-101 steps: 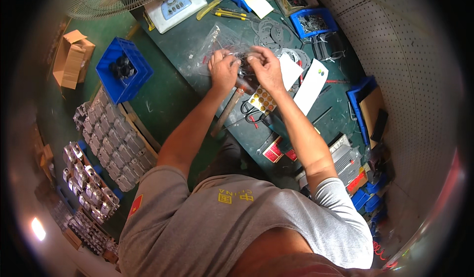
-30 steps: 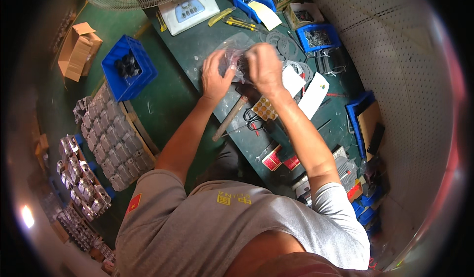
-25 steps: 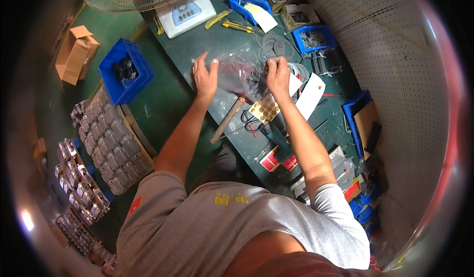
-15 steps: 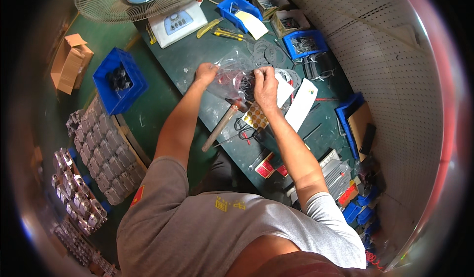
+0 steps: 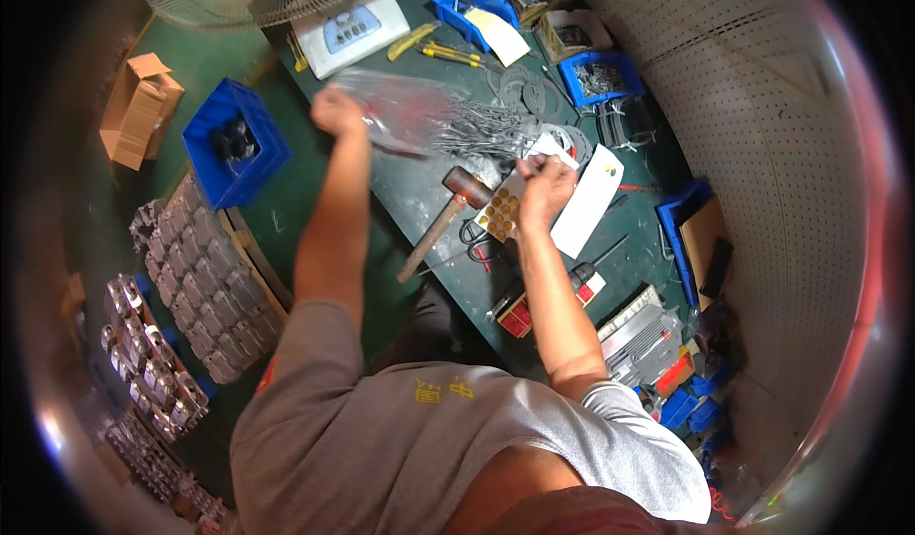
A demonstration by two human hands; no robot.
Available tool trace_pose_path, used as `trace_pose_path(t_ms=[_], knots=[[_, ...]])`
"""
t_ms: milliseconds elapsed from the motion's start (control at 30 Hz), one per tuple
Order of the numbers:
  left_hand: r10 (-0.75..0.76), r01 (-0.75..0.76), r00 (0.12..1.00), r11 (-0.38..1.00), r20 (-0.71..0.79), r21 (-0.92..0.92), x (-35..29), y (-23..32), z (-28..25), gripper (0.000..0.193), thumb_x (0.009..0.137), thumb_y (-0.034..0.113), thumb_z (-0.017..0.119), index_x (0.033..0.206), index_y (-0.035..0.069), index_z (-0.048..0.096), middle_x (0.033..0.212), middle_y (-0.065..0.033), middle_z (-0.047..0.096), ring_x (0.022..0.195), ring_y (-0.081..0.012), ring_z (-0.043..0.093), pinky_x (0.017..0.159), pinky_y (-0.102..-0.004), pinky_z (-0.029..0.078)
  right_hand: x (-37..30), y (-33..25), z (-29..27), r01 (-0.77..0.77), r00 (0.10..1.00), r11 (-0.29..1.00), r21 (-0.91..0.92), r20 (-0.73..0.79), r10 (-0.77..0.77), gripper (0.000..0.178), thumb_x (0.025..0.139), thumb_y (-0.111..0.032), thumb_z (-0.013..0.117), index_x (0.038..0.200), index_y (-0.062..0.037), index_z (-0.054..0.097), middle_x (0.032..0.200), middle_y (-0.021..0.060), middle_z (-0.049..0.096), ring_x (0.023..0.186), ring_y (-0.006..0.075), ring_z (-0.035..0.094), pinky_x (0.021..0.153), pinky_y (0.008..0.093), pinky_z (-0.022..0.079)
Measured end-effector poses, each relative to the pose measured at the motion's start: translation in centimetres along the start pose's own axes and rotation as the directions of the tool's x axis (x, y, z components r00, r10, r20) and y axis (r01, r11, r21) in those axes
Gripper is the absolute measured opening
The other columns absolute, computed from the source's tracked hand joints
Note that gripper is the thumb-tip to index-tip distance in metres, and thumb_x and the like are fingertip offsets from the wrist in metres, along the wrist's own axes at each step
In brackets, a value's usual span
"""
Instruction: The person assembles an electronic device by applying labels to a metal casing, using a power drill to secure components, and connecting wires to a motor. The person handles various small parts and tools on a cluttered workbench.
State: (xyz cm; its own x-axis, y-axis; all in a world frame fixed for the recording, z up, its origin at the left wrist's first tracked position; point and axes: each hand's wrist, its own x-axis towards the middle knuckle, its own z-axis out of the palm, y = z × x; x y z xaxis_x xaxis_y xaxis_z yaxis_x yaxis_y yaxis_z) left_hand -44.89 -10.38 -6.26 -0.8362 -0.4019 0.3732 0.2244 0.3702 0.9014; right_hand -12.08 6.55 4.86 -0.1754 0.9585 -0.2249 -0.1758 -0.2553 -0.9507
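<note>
My left hand (image 5: 338, 111), blurred by motion, is closed on one end of a clear plastic bag (image 5: 405, 111) with a reddish patch. The bag is stretched sideways above the green bench. From its right end spreads a heap of thin, dark grey strands or slim parts (image 5: 486, 125); their exact kind I cannot make out. My right hand (image 5: 546, 192) is apart from the bag, palm down beside a small white paper (image 5: 553, 149), with its fingers loosely bent and the thumb apart. Nearest below the heap lie a hammer (image 5: 465, 188) and a sheet of round gold stickers (image 5: 500, 214).
A white scale (image 5: 351, 35), yellow cutter knives (image 5: 448, 54) and blue parts bins (image 5: 599, 80) line the bench's far side. Grey ring-shaped parts (image 5: 529, 95) lie behind the heap. A fan (image 5: 276, 1) overhangs the far left. A blue crate (image 5: 276, 149) stands left of the bench.
My left hand has moved left and away, pulling the bag, and the grey strands now spread over the bench. My right hand has let go of the bag and moved right and nearer.
</note>
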Motion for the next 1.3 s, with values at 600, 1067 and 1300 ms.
trace_pose_path(t_ms=[600,1067,1300], knots=[[-0.146,0.236,0.907,0.953,0.395,-0.19,-7.7,3.9,-7.5,0.055,0.084,0.024,0.082,0.122,-0.007,0.056,0.111,-0.0145,0.065,0.102,-0.0242,0.063,0.094,-0.036,0.05,5.5,1.2,-6.7,-0.478,0.82,0.822,-0.309,0.179,0.544,0.022,0.103,-0.022,0.059,0.1,0.0003,0.059,0.096,0.0126,0.068,0.079,0.0191,0.069,0.064,0.0335,0.065],[-0.069,0.092,0.574,0.996,0.816,0.02,-16.8,17.2,-9.8,0.026,0.092,0.024,0.072,0.09,-0.001,0.069,0.074,-0.0138,0.068,0.066,-0.024,0.065,0.063,-0.0385,0.05,3.2,1.0,-6.0,-0.535,0.79,0.796,-0.281,0.167,0.59,0.023,0.103,-0.024,0.059,0.105,-0.001,0.055,0.099,0.0125,0.063,0.085,0.0217,0.07,0.066,0.0349,0.065],[-0.038,-0.577,0.15,0.808,0.988,0.118,-12.1,17.9,2.8,0.037,0.088,0.032,0.07,0.106,0.0,0.073,0.107,-0.0211,0.073,0.103,-0.0389,0.069,0.087,-0.0469,0.053,1.8,1.7,-5.2,-0.556,0.791,0.811,-0.181,0.185,0.583,0.032,0.101,-0.019,0.062,0.121,0.0002,0.047,0.106,0.0168,0.063,0.087,0.0239,0.071,0.065,0.0342,0.065]])
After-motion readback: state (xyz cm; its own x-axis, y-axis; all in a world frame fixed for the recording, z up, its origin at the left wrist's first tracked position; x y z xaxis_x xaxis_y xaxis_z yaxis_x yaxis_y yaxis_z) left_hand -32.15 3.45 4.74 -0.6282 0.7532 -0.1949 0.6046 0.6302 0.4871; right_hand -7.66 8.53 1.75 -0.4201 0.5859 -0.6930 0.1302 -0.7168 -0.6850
